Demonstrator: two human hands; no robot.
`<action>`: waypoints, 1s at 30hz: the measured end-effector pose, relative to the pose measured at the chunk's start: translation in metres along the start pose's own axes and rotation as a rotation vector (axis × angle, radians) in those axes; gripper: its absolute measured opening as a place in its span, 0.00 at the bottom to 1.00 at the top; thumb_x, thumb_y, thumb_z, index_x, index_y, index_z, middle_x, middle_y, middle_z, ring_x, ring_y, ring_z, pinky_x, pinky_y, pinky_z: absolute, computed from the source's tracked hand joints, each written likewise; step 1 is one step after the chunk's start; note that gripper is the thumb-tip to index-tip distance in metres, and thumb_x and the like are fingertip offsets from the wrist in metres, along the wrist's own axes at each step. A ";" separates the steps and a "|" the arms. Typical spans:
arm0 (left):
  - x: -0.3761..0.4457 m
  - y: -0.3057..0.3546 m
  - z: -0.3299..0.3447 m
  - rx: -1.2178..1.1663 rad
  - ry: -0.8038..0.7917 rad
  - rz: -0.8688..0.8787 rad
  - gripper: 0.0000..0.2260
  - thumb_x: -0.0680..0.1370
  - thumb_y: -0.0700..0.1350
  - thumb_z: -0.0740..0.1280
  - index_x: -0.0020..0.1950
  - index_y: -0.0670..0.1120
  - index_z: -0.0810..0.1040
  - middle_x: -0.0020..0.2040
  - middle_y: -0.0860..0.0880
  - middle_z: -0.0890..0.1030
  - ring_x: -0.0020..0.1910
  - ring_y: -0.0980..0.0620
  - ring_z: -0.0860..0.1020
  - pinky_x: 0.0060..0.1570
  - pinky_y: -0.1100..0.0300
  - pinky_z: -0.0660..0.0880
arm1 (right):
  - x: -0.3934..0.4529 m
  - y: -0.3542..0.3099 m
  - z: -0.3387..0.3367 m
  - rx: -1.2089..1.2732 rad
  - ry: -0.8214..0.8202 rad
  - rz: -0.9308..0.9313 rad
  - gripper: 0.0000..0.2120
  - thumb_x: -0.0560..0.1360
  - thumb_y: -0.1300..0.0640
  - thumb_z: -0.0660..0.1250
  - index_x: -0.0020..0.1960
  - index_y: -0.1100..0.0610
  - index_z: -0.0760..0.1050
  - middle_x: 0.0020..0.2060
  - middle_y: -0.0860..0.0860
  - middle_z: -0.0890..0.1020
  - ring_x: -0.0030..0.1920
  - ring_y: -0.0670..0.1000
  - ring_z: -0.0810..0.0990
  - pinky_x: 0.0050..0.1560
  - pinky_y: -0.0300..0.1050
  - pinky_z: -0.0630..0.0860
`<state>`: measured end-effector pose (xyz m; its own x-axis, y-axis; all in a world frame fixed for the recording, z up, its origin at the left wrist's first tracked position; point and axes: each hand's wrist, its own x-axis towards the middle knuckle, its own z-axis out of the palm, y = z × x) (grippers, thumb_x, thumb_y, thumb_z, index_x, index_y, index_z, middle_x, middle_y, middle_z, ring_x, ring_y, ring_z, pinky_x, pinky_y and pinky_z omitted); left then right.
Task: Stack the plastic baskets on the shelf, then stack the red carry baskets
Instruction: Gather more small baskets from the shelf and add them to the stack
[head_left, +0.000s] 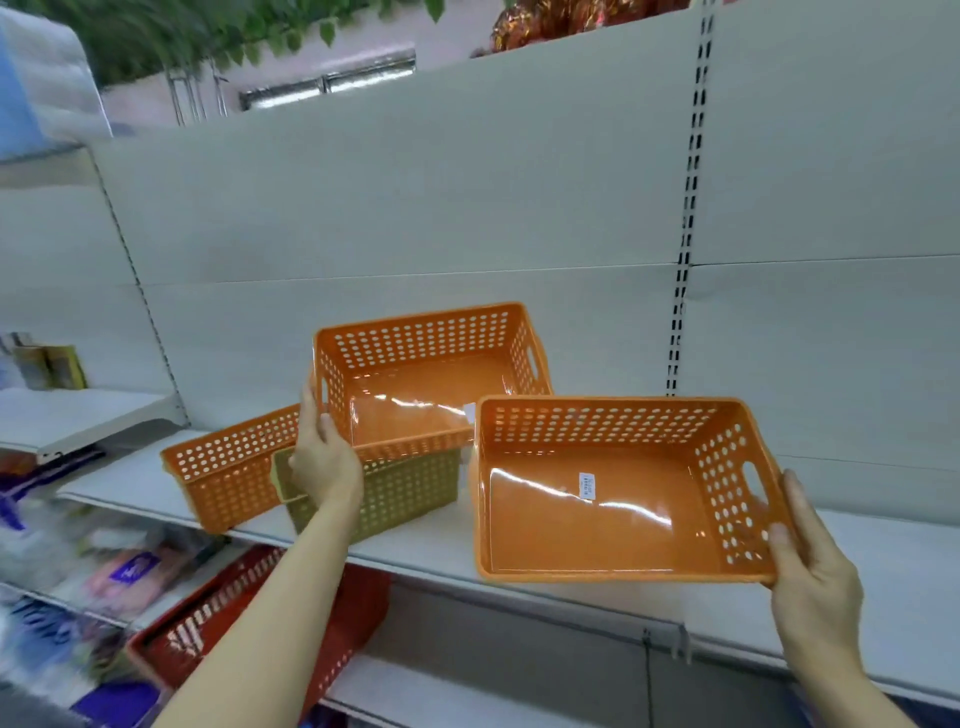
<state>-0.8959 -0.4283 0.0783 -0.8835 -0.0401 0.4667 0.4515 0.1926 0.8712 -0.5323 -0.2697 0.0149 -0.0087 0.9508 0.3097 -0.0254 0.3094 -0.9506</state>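
My left hand (324, 457) grips the left rim of an orange perforated basket (426, 384), tilted and resting in or just above an olive-green basket (410, 488) on the shelf (883, 566). Another orange basket (228, 467) stands behind my left hand at the shelf's left. My right hand (810, 566) holds the right end of a third orange basket (613, 499), lifted and tilted toward me in front of the shelf, with a small label on its floor. A red carry basket (249, 618) sits on the lower shelf, partly hidden by my left forearm.
The grey back panel (467, 208) rises behind the shelf, with a slotted upright (685, 234) at the right. Blurred packaged goods (78, 571) fill the lower left shelves. A shorter shelf (78, 415) juts out at the left.
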 end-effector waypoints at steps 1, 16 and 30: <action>-0.018 0.008 0.000 -0.019 0.000 -0.003 0.21 0.86 0.44 0.56 0.79 0.56 0.65 0.70 0.45 0.77 0.66 0.39 0.76 0.68 0.48 0.69 | 0.001 0.000 -0.015 -0.003 -0.004 -0.011 0.19 0.83 0.55 0.56 0.67 0.33 0.64 0.65 0.43 0.71 0.62 0.50 0.73 0.61 0.56 0.74; -0.201 0.082 0.036 -0.275 -0.179 -0.082 0.21 0.85 0.44 0.55 0.77 0.58 0.67 0.73 0.52 0.74 0.71 0.48 0.73 0.70 0.53 0.68 | -0.044 -0.006 -0.207 -0.063 0.213 -0.097 0.22 0.81 0.62 0.59 0.71 0.44 0.67 0.66 0.41 0.72 0.60 0.34 0.73 0.65 0.42 0.69; -0.362 0.213 0.085 -0.417 -0.230 -0.030 0.21 0.84 0.42 0.57 0.78 0.53 0.68 0.73 0.51 0.74 0.71 0.51 0.72 0.62 0.72 0.60 | -0.025 -0.023 -0.399 -0.097 0.377 -0.190 0.22 0.82 0.62 0.58 0.71 0.44 0.66 0.68 0.43 0.72 0.63 0.36 0.72 0.65 0.36 0.70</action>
<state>-0.4907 -0.2892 0.0819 -0.8803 0.1877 0.4358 0.3955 -0.2171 0.8924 -0.1324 -0.2943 0.0202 0.3533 0.8104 0.4673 0.1027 0.4629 -0.8804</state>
